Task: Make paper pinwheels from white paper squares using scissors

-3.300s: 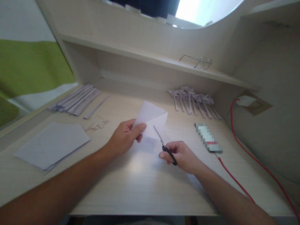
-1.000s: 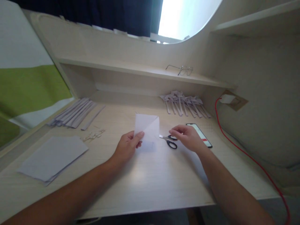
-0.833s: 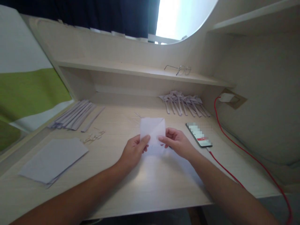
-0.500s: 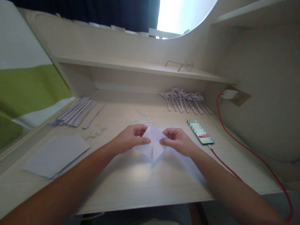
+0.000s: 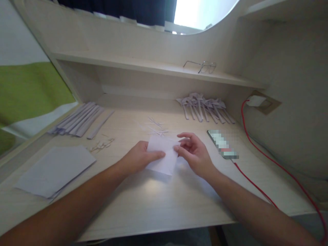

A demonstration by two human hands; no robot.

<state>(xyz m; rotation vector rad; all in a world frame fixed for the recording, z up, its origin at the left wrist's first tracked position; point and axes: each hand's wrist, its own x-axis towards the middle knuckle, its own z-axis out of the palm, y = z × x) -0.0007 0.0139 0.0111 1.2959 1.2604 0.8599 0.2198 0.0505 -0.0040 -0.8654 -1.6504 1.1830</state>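
A folded white paper (image 5: 166,162), roughly square, is held just above the desk in front of me. My left hand (image 5: 139,157) grips its left side, the thumb lying flat across the face and the fingers hidden behind. At the right edge, my right hand (image 5: 193,155) pinches the paper between thumb and fingertips, with its index finger lifted. Beyond the paper lie several thin white paper strips (image 5: 157,130). A stack of white sheets (image 5: 56,171) rests left of my left forearm.
Flattened paper strips (image 5: 77,119) and small loose pieces (image 5: 102,145) lie at the left. Folded paper pieces with long stems (image 5: 202,106) are piled at the back right. A phone (image 5: 221,143) with a red cable (image 5: 256,189) sits right. Glasses (image 5: 207,66) rest on the shelf (image 5: 128,65).
The paper has gone from an opened diamond shape with a centre slit to a plain, flat square face. My right hand's index finger has lifted. The camera view has shifted slightly.
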